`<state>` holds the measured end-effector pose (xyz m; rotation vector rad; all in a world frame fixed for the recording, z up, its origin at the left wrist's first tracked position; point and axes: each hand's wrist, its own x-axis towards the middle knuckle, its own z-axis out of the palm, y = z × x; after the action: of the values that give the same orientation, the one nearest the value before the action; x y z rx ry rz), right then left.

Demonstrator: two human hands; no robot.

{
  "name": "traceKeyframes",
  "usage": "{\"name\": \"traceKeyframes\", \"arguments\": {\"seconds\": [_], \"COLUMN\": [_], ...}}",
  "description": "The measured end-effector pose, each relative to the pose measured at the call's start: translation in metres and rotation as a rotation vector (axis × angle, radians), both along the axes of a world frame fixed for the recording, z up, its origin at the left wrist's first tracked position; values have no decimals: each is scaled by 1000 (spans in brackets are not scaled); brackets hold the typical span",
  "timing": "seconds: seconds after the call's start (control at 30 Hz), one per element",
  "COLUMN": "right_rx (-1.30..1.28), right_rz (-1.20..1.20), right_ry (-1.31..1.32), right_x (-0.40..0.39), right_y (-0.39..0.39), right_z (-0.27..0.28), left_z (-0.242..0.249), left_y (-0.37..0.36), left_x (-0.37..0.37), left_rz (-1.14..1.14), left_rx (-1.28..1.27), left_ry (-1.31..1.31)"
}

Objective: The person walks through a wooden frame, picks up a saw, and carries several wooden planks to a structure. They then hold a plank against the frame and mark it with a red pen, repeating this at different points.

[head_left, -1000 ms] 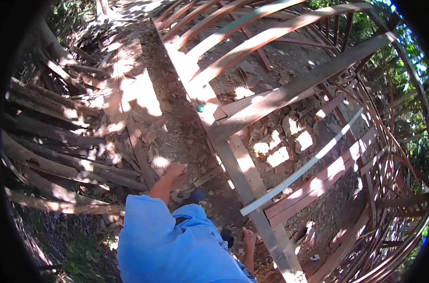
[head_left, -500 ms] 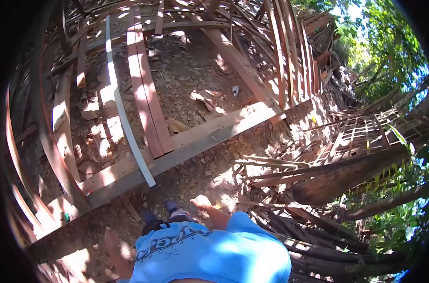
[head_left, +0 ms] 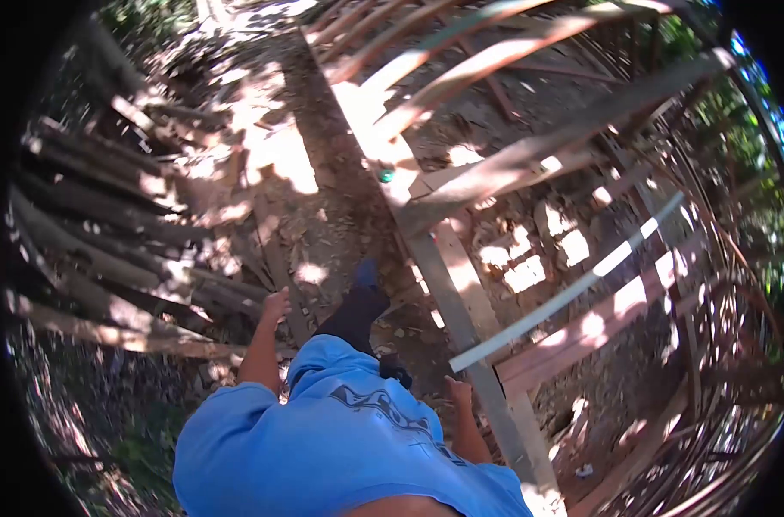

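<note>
Beside the long beam (head_left: 504, 431): right hand (head_left: 458, 392), blurred, cannot tell if clenched
Near rough poles (head_left: 125, 332): left hand (head_left: 276, 306), grip likewise unclear
Across the beam: pale strip (head_left: 573, 291), end overhanging

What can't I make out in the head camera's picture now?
In the head view:
- Blue shirt: folds and blur garble its lettering.
- Left hand and right hand: blur hides finger detail.
- Green item: too small to identify.
</note>
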<state>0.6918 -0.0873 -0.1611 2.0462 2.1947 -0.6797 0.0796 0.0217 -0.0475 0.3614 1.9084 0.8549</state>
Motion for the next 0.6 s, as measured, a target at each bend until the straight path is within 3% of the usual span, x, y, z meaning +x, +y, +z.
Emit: {"name": "traceKeyframes", "arguments": {"seconds": [0.03,0.1,0.17,0.23,0.27,0.3,0.33,0.47,0.5,0.53,0.57,0.6], "right_rx": [-111,-295,-381,-426,-430,-513,-559,19,-291,-553,-533,-239], "right_rz": [-225,-400,-306,-286,-297,-575,-553,582,584,312,259,500], "right_ry": [231,450,442,417,406,456,473,239,171,-121,24,176], "right_x": [2,-7,-26,-66,-98,-148,-194,-244,-246,-300,-338,-356], "right_y": [22,80,142,209,244,275,310,422,451,487,517,544], "right_z": [-9,-6,25,62,81,114,156,36,-12,21,50,49], "left_z": [1,-10,-42,-126,-124,-119,-119,-123,-127,-133,-133,-95], "left_y": [-6,-9,-21,-45,-40,-34,-27,44,72,105,148,205], "left_x": [3,-9,-8,-28,-32,-34,-48,-118,-149,-187,-229,-256], "left_rz": [51,131,215,298,318,340,271,328,335,351,340,236], "left_rx": [14,-25,-134,-126,-276,-423,-502,-511,-338,-111,97,8], "left_ry": [-70,-159,-199,-224,-182,-152,-176,-266,-347,-462,-583,-292]}}
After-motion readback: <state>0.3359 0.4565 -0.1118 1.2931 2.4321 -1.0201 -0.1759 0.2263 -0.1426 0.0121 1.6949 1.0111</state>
